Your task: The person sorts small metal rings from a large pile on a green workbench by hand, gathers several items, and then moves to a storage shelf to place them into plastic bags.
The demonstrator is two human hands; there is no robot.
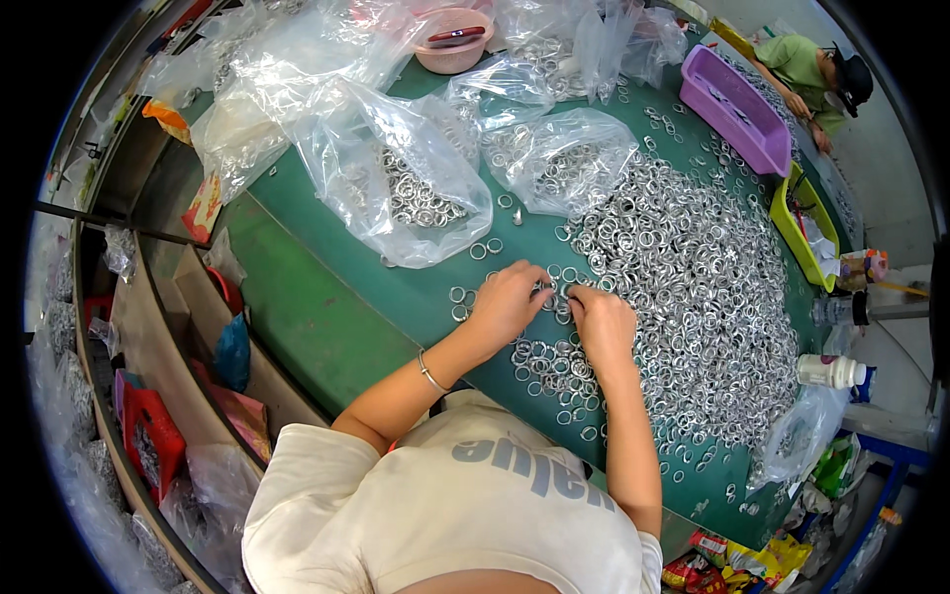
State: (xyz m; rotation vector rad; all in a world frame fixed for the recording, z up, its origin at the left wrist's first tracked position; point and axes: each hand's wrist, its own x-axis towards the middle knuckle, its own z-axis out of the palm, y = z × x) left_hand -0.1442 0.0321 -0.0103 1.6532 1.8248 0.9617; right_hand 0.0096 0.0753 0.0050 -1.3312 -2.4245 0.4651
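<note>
My left hand [507, 303] and my right hand [606, 327] face each other low over the green tabletop [336, 282]. On the left hand, thumb and forefinger are curled together; what lies between them is too small to make out. My right hand pinches at a small silvery metal ring [567, 291], partly covered by its fingertips. Several loose rings lie around both hands. Beside my right hand spreads a big heap of metal rings [693, 287], and a smaller group of rings [554, 368] lies between my forearms. A bangle circles my left wrist.
Clear plastic bags of rings [426, 198] [564, 158] stand beyond my hands. Farther back are a pink basket [450, 57], a purple tray [722, 109] and a yellow-green tray [804, 233]. A person [807, 74] works at the far right. A white bottle [829, 371] stands by the right edge.
</note>
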